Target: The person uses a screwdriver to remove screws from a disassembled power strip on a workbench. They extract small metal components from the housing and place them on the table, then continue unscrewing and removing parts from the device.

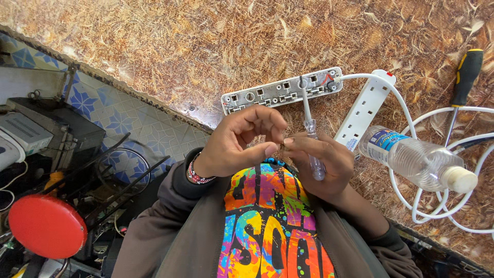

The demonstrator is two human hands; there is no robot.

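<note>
You've got a clear-handled screwdriver (pixel 312 144) in your right hand (pixel 321 159), shaft pointing up at the opened grey socket strip (pixel 282 91) lying flat on the counter. Your left hand (pixel 242 141) pinches a tiny part, too small to make out.

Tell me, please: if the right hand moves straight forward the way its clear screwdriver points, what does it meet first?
Most likely the open power strip: the screwdriver in the right hand already points at its inner side, tip apparently touching it, though depth is unclear.

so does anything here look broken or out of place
Yes: the power strip on the table lies opened, its white cover set apart beside it and the inner contacts bare. A water bottle lies on its side nearby.
</note>
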